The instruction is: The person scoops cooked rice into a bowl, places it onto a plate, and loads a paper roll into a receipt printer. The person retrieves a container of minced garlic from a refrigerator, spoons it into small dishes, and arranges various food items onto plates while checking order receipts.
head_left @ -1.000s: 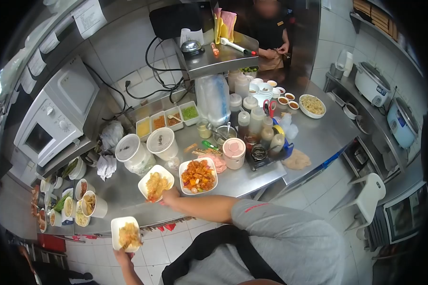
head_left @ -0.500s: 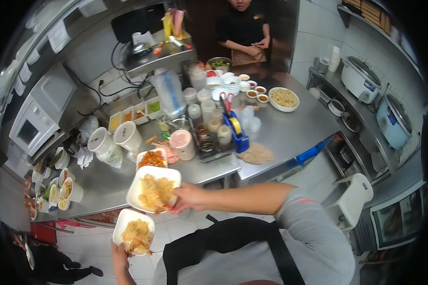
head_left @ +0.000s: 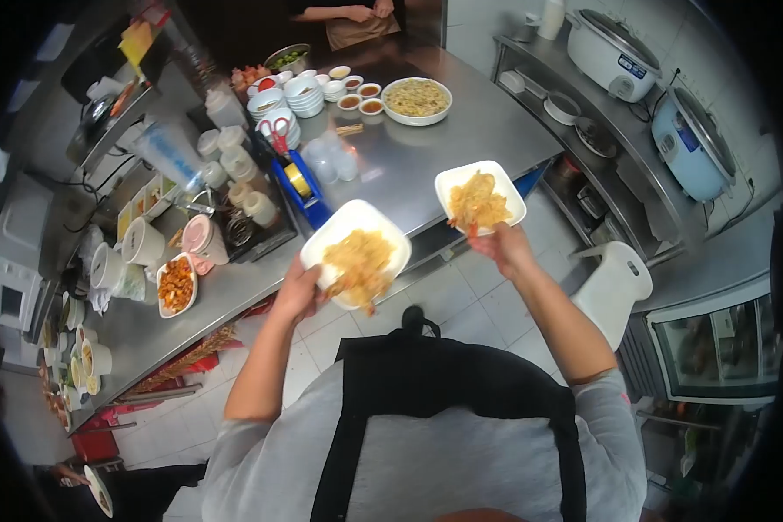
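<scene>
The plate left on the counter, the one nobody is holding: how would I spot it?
Start at the long steel counter and follow it to its left end, near the white lidded tubs. The plate lies just in front of a pink-lidded jar, near the counter's front edge. Unlike the two plates of pale food in the person's hands, it holds orange-red food.

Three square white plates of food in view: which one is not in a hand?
The plate of orange-red food on the steel counter. The left hand and right hand each hold a plate of pale fried food.
</scene>
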The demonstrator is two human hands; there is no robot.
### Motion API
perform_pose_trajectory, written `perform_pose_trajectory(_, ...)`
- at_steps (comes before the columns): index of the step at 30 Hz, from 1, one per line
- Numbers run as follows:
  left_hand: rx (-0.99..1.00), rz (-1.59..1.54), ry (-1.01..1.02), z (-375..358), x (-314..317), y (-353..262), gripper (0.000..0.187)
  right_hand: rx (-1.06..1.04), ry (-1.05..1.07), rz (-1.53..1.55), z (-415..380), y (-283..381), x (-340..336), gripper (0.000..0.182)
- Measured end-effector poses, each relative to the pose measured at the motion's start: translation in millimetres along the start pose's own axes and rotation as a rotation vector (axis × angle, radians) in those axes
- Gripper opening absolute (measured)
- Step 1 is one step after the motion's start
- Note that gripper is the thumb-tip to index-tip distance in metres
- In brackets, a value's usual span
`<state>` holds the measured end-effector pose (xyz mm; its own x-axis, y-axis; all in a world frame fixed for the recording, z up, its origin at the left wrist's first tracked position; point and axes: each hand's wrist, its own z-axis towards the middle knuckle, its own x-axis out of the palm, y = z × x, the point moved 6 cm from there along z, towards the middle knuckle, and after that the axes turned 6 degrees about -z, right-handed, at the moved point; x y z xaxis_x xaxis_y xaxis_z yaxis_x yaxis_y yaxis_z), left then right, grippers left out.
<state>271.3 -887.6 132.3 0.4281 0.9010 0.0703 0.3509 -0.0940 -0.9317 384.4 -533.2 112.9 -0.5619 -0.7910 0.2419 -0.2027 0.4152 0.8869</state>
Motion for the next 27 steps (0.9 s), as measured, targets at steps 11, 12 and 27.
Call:
perform_pose_trajectory(11, -0.049, 0.128, 0.136, 275.4, 121.4, 6.9, 0.04, 0.044, 0.022, 0.089, 208.3, 4.9, -61.6, 0.035)
perform_pose_trajectory(12, -0.074, 0.14, 0.132, 291.2, 123.3, 4.0, 0.041, 0.058, 0.016, 0.093, 221.6, 6.6, -62.3, 0.036)
perform_pose_trajectory(27, -0.248, -0.221, 0.035, 448.5, 156.3, -70.2, 0.027, 0.14, 0.124, 0.207, 279.3, 64.4, -50.9, 0.044)
